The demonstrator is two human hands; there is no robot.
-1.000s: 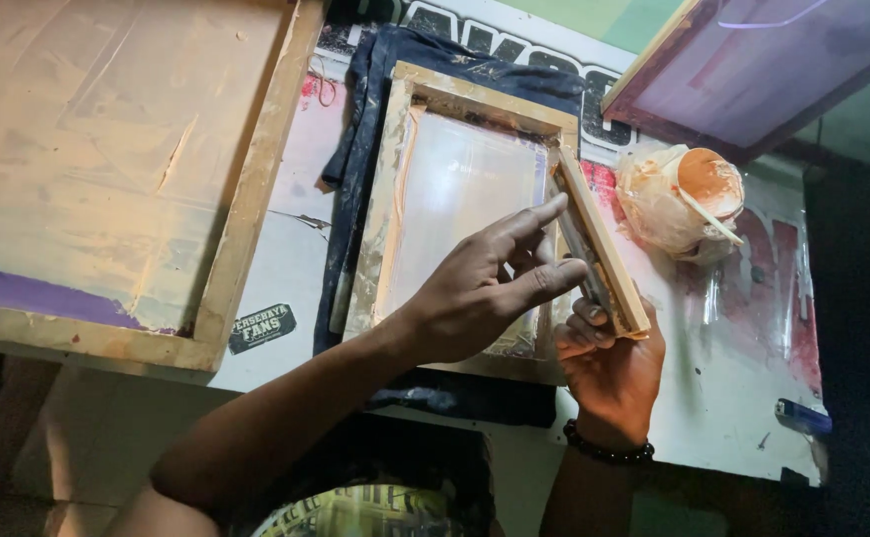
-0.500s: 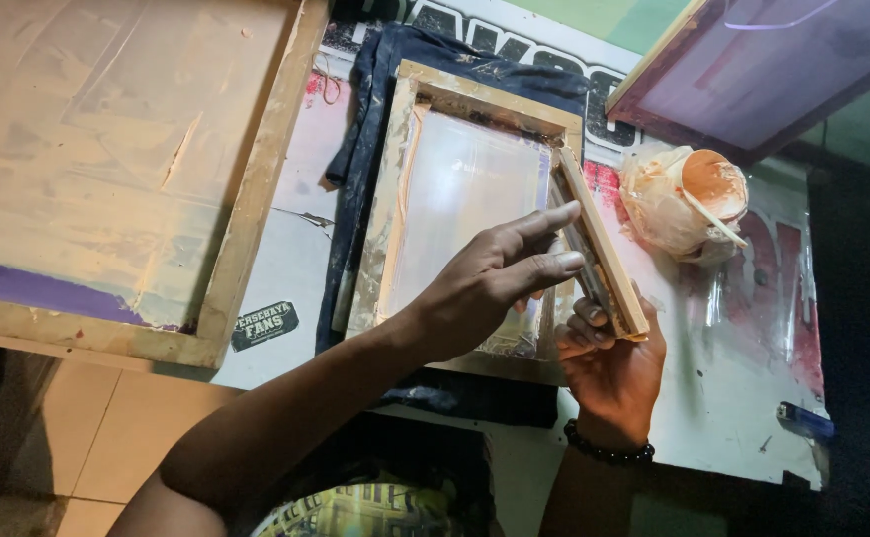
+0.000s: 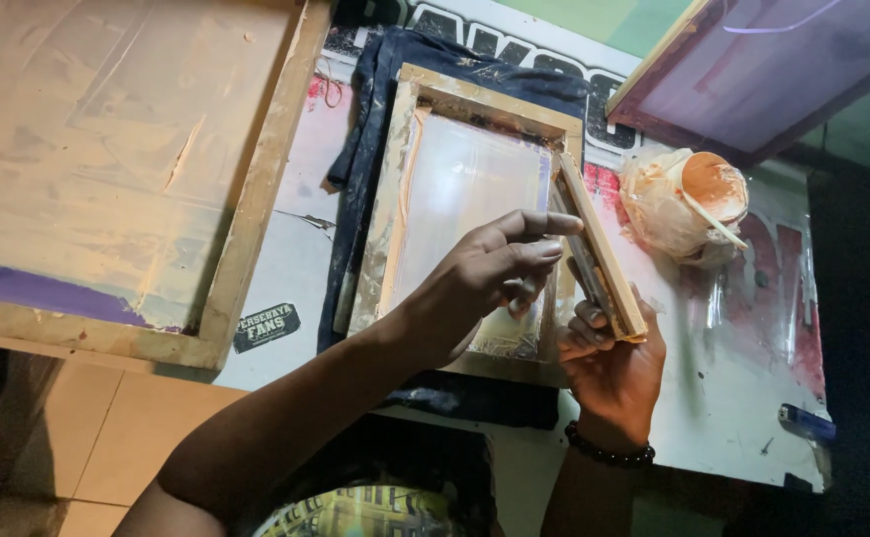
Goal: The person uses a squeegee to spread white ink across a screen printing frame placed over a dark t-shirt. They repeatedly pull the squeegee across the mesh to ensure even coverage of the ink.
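The right hand [image 3: 609, 363] grips a wooden squeegee [image 3: 599, 249] along the small screen frame's [image 3: 395, 199] right edge; the left hand [image 3: 480, 283], fingers loosely extended, holds nothing and rests on the mesh.

Centre of frame: small wooden screen frame [image 3: 475, 214] lying flat on dark cloth [image 3: 370, 129], pale mesh facing up. Left hand [image 3: 485, 283] reaching across lower right part of mesh, fingers extended, fingertips near wooden squeegee [image 3: 599, 249]. Right hand [image 3: 609, 363] gripping lower end of squeegee, blade tilted along frame's right rail; beaded bracelet [image 3: 609, 452] at wrist. Right of squeegee: plastic-wrapped cup [image 3: 694, 204] with orange ink and stick. Upper left: large wooden screen [image 3: 246, 214], purple strip at bottom. Upper right: purple-meshed screen [image 3: 773, 70].
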